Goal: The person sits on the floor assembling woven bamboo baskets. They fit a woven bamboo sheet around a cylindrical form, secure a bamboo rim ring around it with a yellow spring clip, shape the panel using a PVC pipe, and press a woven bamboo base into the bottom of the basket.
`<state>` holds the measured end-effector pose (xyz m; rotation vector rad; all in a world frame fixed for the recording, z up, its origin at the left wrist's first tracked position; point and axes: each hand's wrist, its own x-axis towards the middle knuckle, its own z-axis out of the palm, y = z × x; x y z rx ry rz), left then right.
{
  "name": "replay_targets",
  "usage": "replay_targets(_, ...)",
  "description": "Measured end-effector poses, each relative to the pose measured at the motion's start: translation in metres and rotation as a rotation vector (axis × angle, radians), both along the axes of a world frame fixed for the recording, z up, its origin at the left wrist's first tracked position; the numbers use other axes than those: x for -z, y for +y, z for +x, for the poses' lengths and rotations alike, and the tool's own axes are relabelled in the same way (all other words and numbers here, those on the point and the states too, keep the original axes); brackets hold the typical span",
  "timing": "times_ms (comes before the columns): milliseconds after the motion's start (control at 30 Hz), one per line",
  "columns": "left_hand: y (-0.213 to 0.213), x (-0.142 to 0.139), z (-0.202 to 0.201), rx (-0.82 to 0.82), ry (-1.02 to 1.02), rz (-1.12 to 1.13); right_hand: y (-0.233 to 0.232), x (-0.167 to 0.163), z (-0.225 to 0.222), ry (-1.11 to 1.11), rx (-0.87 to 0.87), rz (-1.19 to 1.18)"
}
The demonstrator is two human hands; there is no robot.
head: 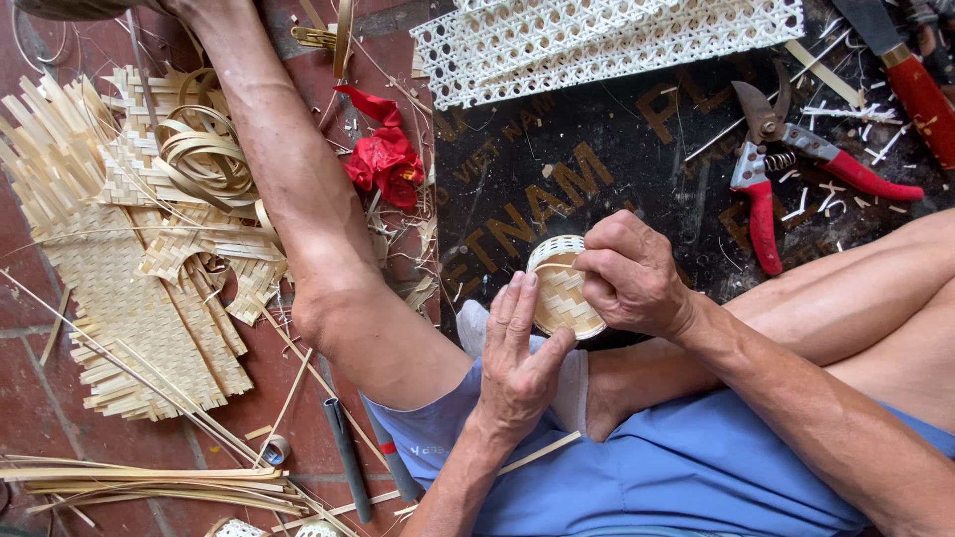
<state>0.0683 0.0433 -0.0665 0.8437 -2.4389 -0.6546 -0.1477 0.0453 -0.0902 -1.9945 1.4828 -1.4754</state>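
A small round woven bamboo basket (560, 290) is held in front of me, its open side facing up and its white rim toward the top. My left hand (517, 353) supports it from below and the left, fingers stretched flat along its side. My right hand (629, 273) pinches its right rim with thumb and fingers curled. Both hands hover above my crossed legs and blue shorts (637, 467).
Woven bamboo mats and loose strips (139, 249) lie on the red tile floor at left. A red crumpled cloth (386, 159), white woven mesh (607, 40), red-handled pruning shears (786, 169) and a red-handled knife (920, 85) rest on a dark mat (597, 149).
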Motion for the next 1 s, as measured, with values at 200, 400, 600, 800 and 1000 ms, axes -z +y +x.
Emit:
replay_targets(200, 0.001, -0.005, -0.004, 0.019, -0.134, -0.092, 0.002, 0.000, 0.000, 0.041, 0.009, -0.010)
replay_targets(400, -0.018, -0.022, 0.000, 0.077, 0.059, 0.181, 0.002, -0.003, -0.001, 0.066, 0.022, -0.010)
replay_targets(600, -0.029, -0.001, -0.051, -0.243, 0.156, 0.022, -0.003, -0.008, 0.000, 0.124, 0.036, -0.032)
replay_targets(800, -0.037, 0.008, -0.056, -0.245, 0.151, -0.148, 0.001, 0.003, 0.003, 0.131, 0.081, -0.059)
replay_targets(1000, -0.040, 0.000, -0.058, -0.216, 0.136, -0.190, 0.017, 0.022, 0.010, -0.140, 0.241, 0.108)
